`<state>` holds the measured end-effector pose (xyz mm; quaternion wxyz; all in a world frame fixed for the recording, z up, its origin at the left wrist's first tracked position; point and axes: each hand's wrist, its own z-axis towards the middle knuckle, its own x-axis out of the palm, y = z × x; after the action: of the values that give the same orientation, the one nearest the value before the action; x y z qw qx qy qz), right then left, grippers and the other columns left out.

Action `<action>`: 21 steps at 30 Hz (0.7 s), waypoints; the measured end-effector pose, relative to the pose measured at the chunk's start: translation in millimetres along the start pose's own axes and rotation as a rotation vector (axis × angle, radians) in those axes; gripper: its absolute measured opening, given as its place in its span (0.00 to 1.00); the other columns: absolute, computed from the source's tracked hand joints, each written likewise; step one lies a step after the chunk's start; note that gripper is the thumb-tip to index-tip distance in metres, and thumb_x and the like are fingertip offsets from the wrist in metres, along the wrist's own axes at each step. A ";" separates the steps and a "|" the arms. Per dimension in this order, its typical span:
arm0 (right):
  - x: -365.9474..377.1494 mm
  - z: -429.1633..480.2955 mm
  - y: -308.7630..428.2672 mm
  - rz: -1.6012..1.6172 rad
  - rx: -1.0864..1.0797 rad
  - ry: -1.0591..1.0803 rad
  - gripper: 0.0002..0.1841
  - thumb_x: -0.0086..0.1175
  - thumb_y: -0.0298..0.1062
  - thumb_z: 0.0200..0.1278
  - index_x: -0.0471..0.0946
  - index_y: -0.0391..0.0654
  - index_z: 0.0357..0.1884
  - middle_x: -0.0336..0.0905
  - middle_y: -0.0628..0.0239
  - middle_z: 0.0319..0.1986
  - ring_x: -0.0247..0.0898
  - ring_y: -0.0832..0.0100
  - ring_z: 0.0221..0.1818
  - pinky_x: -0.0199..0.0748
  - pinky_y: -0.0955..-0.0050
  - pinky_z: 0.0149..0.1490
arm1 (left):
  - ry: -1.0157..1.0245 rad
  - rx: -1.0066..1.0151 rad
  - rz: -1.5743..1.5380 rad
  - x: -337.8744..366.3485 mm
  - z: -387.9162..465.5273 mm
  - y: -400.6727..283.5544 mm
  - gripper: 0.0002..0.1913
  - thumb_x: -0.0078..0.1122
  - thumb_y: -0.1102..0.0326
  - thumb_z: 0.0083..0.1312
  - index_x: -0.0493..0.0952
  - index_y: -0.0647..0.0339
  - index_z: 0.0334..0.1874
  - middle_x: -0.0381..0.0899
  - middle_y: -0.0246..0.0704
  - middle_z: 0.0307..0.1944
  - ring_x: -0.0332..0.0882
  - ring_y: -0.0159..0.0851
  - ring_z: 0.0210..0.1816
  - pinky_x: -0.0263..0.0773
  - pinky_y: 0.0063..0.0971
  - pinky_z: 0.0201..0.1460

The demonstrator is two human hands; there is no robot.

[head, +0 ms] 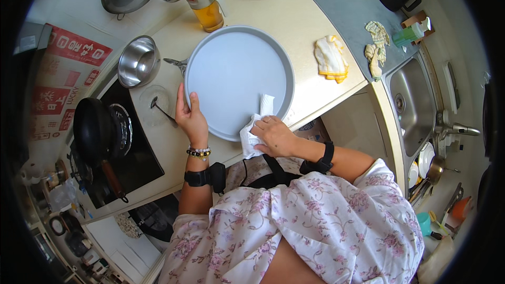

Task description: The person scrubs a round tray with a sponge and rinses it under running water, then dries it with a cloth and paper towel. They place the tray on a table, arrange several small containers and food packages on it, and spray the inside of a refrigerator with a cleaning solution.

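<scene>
A large round grey metal pan (236, 75) with a low rim rests at the counter's front edge. My left hand (192, 116) grips its near left rim, the thumb on the upper side and the other fingers outside. In my right hand (274, 134) is a crumpled white paper towel (250, 142), held against the near right rim. One flap of the paper sticks up over the pan's inner face. Kitchen shears (176, 62) lie partly hidden beside the left rim. A glass bowl (154, 104) with a spoon in it stands left of my left hand.
Left are a steel bowl (138, 62) and a black wok (94, 132) on the black cooktop (144, 165). An oil jug (207, 8) stands behind the pan. A folded yellow-edged cloth (331, 58) lies to the right, with a steel sink (412, 102) beyond the counter's corner.
</scene>
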<state>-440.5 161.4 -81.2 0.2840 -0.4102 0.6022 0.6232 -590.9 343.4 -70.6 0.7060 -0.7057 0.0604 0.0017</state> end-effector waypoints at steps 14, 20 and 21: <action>-91.3 -21.5 8.5 -0.135 -0.168 -0.830 0.22 0.64 0.34 0.37 0.80 0.49 0.43 0.74 0.61 0.48 0.67 0.57 0.45 0.62 0.59 0.51 | 0.369 -0.851 -0.391 12.1 -1.7 4.4 0.30 0.41 0.79 0.67 0.53 0.56 0.72 0.63 0.44 0.65 0.68 0.43 0.62 0.71 0.33 0.59; -88.1 24.9 35.0 -0.688 -0.361 -0.952 0.15 0.54 0.54 0.52 0.80 0.61 0.38 0.62 0.92 0.65 0.51 0.64 0.65 0.32 0.37 0.74 | 1.069 -0.129 -0.413 27.8 -36.5 -25.3 0.24 0.46 0.63 0.73 0.58 0.63 0.68 0.63 0.40 0.66 0.68 0.36 0.61 0.68 0.26 0.62; -94.2 30.0 35.3 -0.624 -0.420 -0.954 0.15 0.54 0.55 0.53 0.80 0.61 0.38 0.63 0.89 0.65 0.52 0.63 0.66 0.33 0.36 0.74 | 1.056 -0.140 -0.459 31.8 -35.4 -27.8 0.24 0.45 0.62 0.74 0.59 0.62 0.68 0.63 0.39 0.66 0.68 0.36 0.61 0.68 0.26 0.63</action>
<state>-428.2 200.0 15.5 0.6050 -0.2899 0.1240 0.7311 -559.8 305.4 -45.6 0.5141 -0.6508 0.2496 -0.4998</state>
